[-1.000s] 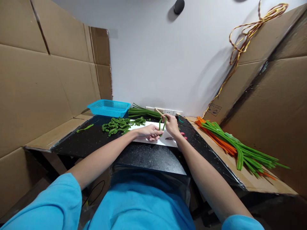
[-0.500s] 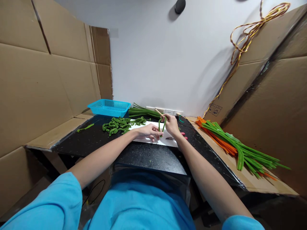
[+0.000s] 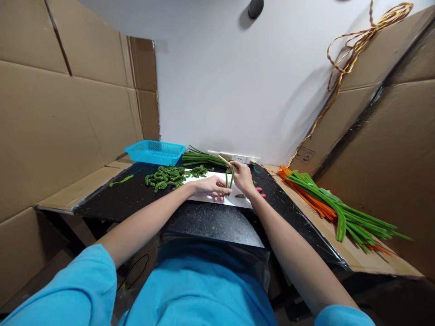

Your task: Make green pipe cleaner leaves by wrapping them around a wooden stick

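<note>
A dark green fuzzy stem point(image 3: 231, 180) forms a narrow loop between my two hands, above a white sheet point(image 3: 200, 198). My left hand point(image 3: 216, 187) pinches its lower end between thumb and finger. At the top, my right hand point(image 3: 240, 174) has its fingers closed around the stem and a thin wooden stick point(image 3: 224, 160), which points up and to the left. Pliers with red handles point(image 3: 260, 192) lie partly behind my right wrist. Bent green pieces point(image 3: 166, 176) are heaped left of the sheet.
A blue plastic basket point(image 3: 155, 153) stands at the back left. Long dark green stems point(image 3: 204, 158) lie along the wall by a socket strip point(image 3: 239, 159). Bright green stems point(image 3: 340, 208) and orange ones point(image 3: 314, 202) rest on cardboard at the right. Cardboard walls flank the black table point(image 3: 210, 222).
Both hands stay almost in place. The fingers of my left hand have shifted slightly at the lower end of the loop, and the stick has moved very slightly left.
</note>
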### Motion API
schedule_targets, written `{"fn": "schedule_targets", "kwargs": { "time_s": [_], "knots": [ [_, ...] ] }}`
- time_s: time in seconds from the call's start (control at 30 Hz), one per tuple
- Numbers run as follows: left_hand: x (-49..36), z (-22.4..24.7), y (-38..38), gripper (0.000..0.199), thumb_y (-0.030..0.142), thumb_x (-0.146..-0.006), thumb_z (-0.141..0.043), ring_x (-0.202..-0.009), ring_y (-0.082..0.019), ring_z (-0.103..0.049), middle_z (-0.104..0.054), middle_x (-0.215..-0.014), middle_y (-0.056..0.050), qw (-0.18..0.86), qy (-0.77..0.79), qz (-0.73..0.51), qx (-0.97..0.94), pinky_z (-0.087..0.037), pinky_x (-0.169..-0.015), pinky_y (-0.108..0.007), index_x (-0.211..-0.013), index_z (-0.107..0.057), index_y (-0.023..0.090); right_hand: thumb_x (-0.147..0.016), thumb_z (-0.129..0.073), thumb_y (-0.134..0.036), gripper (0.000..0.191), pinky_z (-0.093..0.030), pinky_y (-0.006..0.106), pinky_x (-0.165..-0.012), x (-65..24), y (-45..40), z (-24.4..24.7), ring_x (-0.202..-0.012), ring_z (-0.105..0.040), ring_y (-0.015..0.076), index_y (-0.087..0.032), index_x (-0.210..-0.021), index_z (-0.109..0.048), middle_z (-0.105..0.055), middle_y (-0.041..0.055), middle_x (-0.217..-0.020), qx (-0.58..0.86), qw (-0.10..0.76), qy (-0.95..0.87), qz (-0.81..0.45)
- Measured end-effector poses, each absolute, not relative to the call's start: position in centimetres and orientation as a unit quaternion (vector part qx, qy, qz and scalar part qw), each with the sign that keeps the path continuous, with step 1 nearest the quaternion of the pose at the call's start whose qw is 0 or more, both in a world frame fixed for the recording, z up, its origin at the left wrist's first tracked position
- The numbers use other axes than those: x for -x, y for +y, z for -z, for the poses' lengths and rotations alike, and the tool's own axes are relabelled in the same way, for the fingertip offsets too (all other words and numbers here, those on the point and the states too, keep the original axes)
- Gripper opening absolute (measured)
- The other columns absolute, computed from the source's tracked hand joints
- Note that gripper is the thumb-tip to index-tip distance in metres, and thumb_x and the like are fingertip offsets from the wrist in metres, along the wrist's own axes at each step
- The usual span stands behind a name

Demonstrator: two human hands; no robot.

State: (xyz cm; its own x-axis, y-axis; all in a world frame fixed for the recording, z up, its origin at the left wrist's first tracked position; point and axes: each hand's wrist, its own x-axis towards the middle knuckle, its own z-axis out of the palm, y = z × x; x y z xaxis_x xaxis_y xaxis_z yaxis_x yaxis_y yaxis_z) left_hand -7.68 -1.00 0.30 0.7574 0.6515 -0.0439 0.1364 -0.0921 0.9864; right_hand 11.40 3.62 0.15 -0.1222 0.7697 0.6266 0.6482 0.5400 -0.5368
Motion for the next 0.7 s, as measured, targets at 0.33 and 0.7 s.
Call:
{"fn": "schedule_targets", "kwargs": {
  "time_s": [0.33, 0.7],
  "knots": [
    [7.4, -0.5, -1.2, 0.049, 0.057, -0.07, -0.087, -0.065, -0.015, -0.066, -0.067, -0.07, -0.005, 0.597, 0.274, -0.206, -0.725, -0.047, -0.056, -0.025, -0.079, -0.064, 0.014, -0.095, -0.051, -0.026, 0.027, -0.042, 0.028, -0.068, -11.2, 3.0, -0.5, -0.077, -0.066, 0.0219, -0.024, -0.099, -0.077, -0.076, 0.0048, -0.085, 0.502, 0.442, -0.741, -0.062],
    [7.5, 0.2, -0.4, 0.048, 0.056, -0.071, -0.087, -0.063, -0.015, -0.065, -0.07, -0.075, -0.008, 0.599, 0.257, -0.176, -0.737, -0.047, -0.054, -0.024, -0.081, -0.068, 0.014, -0.102, -0.046, -0.029, 0.027, -0.037, 0.029, -0.066, -11.0, 2.3, -0.1, -0.085, -0.065, 0.0233, -0.025, -0.108, -0.072, -0.075, 0.0067, -0.095, 0.509, 0.376, -0.774, 0.025]
  ]
}}
